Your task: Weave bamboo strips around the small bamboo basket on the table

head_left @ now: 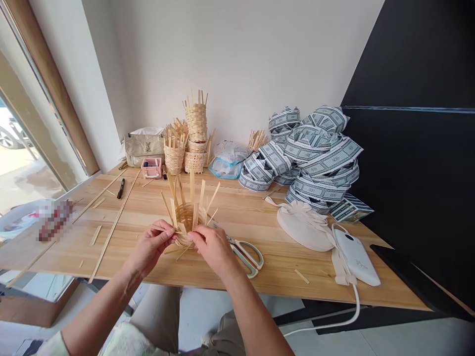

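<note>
A small woven bamboo basket (pixel 189 216) stands near the front of the table, its uprights sticking up loose around the rim. My left hand (pixel 158 242) is closed at the basket's left side, pinching a thin bamboo strip (pixel 160 228) between thumb and fingers. On the near right side, my right hand (pixel 211 243) grips the basket wall, thumb in front. Scissors (pixel 248 254) with pale handles lie just right of my right hand, their blades partly hidden behind it.
Finished-looking woven baskets (pixel 196 121) are stacked at the back. Rolls of patterned ribbon (pixel 315 153) pile up at right, behind a cream ribbon coil (pixel 302 230) and a white power bank (pixel 356 257) with cable. Long bamboo strips (pixel 115 225) and a black marker (pixel 120 188) lie at left.
</note>
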`<action>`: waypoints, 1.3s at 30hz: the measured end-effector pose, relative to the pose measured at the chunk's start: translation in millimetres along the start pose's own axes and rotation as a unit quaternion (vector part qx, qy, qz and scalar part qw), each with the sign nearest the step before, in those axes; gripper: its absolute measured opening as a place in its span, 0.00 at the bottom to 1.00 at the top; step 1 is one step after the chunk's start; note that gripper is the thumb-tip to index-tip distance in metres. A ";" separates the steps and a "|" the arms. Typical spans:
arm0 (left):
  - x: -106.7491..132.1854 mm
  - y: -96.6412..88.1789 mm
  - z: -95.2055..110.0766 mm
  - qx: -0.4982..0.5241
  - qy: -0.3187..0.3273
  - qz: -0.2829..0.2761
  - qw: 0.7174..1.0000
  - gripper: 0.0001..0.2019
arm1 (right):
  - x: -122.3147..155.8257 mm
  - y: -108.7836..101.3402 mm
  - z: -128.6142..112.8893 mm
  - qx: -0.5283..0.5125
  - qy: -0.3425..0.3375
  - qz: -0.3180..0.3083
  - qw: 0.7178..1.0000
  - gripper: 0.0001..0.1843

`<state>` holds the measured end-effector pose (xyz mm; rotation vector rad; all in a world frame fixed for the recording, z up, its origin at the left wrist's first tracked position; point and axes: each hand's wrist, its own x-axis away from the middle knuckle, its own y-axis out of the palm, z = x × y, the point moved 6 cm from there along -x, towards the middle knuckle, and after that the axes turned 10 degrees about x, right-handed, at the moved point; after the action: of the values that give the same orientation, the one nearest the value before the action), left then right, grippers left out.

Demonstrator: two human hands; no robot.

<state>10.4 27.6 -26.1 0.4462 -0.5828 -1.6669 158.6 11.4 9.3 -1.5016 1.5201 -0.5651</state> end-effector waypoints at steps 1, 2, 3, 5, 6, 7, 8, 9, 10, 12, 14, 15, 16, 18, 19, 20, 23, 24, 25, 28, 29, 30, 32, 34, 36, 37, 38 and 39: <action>-1.2 -0.3 1.4 -0.003 -0.007 0.004 1.000 0.09 | -0.8 -0.6 -0.9 0.007 -0.004 -0.002 1.000 0.13; -2.3 -0.6 2.3 -0.007 -0.014 0.008 1.000 0.10 | -1.8 -1.0 -1.8 0.013 -0.008 -0.005 1.000 0.12; -3.3 -1.2 2.7 -0.012 -0.020 0.010 1.000 0.10 | -2.8 -1.2 -2.6 0.019 -0.013 -0.009 1.000 0.12; -4.9 -3.0 2.5 -0.033 -0.016 0.013 0.999 0.10 | -4.6 -1.2 -3.6 0.031 -0.018 -0.012 0.999 0.12; -5.4 -4.2 2.7 -0.051 -0.001 0.016 0.999 0.10 | -5.2 -1.3 -3.9 0.038 -0.020 -0.012 0.999 0.13; -5.7 -5.6 3.7 -0.073 0.027 0.020 0.997 0.10 | -5.5 -1.5 -4.1 0.047 -0.022 -0.010 0.999 0.13; -5.8 -6.9 5.2 -0.094 0.064 0.026 0.993 0.10 | -5.6 -2.0 -4.3 0.058 -0.026 -0.006 0.998 0.14; -5.5 -7.6 7.1 -0.114 0.106 0.031 0.987 0.09 | -5.5 -2.8 -4.6 0.069 -0.031 -0.002 0.997 0.14; -5.0 -7.8 8.8 -0.130 0.146 0.032 0.980 0.08 | -5.3 -4.1 -5.0 0.081 -0.039 0.003 0.996 0.14; -5.4 -6.1 10.1 -0.147 0.191 0.016 0.970 0.17 | -5.3 -7.3 -4.9 0.096 -0.054 0.010 0.994 0.15; -9.1 -3.1 9.3 -0.161 0.182 -0.018 0.970 0.31 | -6.4 -11.5 -2.4 0.102 -0.052 0.016 0.993 0.17; -11.7 -1.2 8.3 -0.174 0.161 -0.039 0.971 0.35 | -7.3 -13.6 -0.5 0.102 -0.046 0.018 0.994 0.18; -14.3 0.7 7.5 -0.189 0.137 -0.061 0.970 0.37 | -8.1 -15.3 1.3 0.100 -0.037 0.020 0.994 0.18; -18.4 3.6 7.2 -0.216 0.100 -0.095 0.967 0.35 | -8.9 -17.3 3.9 0.093 -0.017 0.030 0.995 0.18; -19.7 4.4 7.6 -0.225 0.091 -0.104 0.965 0.34 | -8.4 -17.1 4.7 0.084 -0.006 0.038 0.996 0.16; -20.6 4.9 8.2 -0.230 0.088 -0.108 0.963 0.34 | -7.0 -16.2 5.5 0.070 0.007 0.051 0.996 0.14; -20.8 5.2 8.8 -0.235 0.098 -0.101 0.962 0.33 | 3.2 -9.4 8.6 -0.015 0.048 0.122 0.991 0.07; -20.4 5.0 8.3 -0.234 0.100 -0.096 0.962 0.32 | 8.1 -5.7 9.9 -0.058 0.053 0.149 0.986 0.06; -20.0 4.6 7.7 -0.231 0.103 -0.090 0.963 0.31 | 13.1 -1.5 11.8 -0.104 0.054 0.175 0.978 0.07; -19.0 2.9 7.0 -0.214 0.115 -0.069 0.968 0.29 | 25.0 10.8 20.3 -0.213 0.051 0.216 0.951 0.10; -18.9 2.8 6.6 -0.213 0.118 -0.065 0.968 0.29 | 27.2 13.2 24.4 -0.230 0.059 0.223 0.946 0.10; -18.8 3.3 6.1 -0.216 0.120 -0.062 0.967 0.29 | 28.5 14.1 28.9 -0.237 0.072 0.229 0.941 0.10; -18.5 5.7 4.5 -0.227 0.120 -0.061 0.965 0.29 | 27.6 12.3 37.1 -0.237 0.104 0.240 0.936 0.11; -17.7 9.9 3.8 -0.230 0.126 -0.063 0.963 0.28 | 22.0 9.7 42.2 -0.249 0.133 0.229 0.932 0.17; -16.6 15.7 3.8 -0.224 0.134 -0.072 0.963 0.28 | 12.2 10.2 40.9 -0.290 0.131 0.184 0.930 0.22; -16.2 18.6 3.5 -0.224 0.135 -0.078 0.962 0.28 | 7.3 11.4 38.1 -0.320 0.118 0.156 0.927 0.21; -16.0 21.2 3.0 -0.225 0.134 -0.083 0.962 0.28 | 3.2 12.7 34.8 -0.352 0.103 0.133 0.921 0.21; -16.0 23.2 2.5 -0.227 0.131 -0.087 0.961 0.28 | 0.2 13.7 31.8 -0.381 0.087 0.117 0.913 0.20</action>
<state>30.0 40.9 -10.7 0.3791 0.0432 -1.8064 177.5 21.7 -17.7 -1.8194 2.1760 0.0727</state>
